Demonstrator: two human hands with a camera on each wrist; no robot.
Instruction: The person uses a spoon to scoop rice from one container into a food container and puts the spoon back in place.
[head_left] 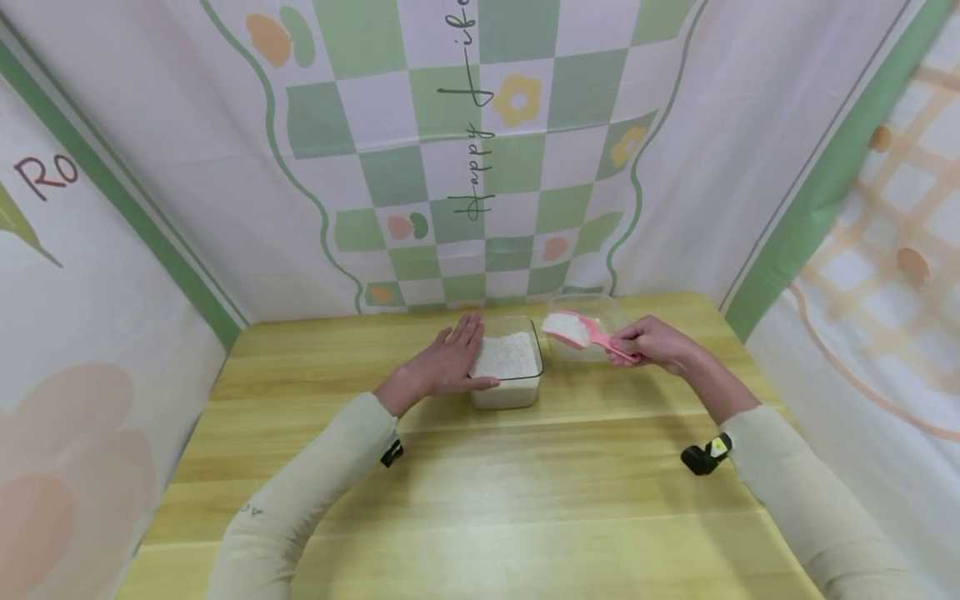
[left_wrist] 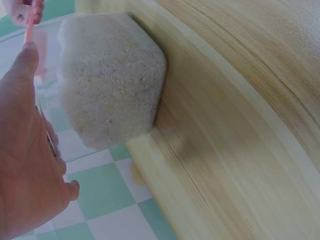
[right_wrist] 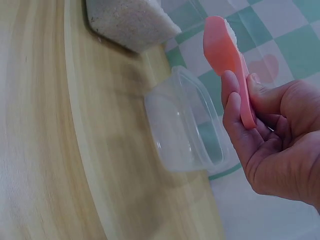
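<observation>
On the worktop (head_left: 480, 500), the left hand (head_left: 442, 367) lies flat, fingers straight, against the rice container (head_left: 508, 367). Beyond, the right hand (head_left: 654, 342) pinches a pink scoop (head_left: 581, 332), seemingly rice-laden, its handle running leftward over the empty container (right_wrist: 187, 130).

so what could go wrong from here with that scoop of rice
1. The pink plastic scoop is heaped with white rice and held in the air by the right hand; a tilt could spill grains onto the wooden table.
2. The empty clear plastic container looks light and nothing steadies it, so a bump from the scoop might shift it.
3. The left hand only rests against the rice-filled clear container.
</observation>
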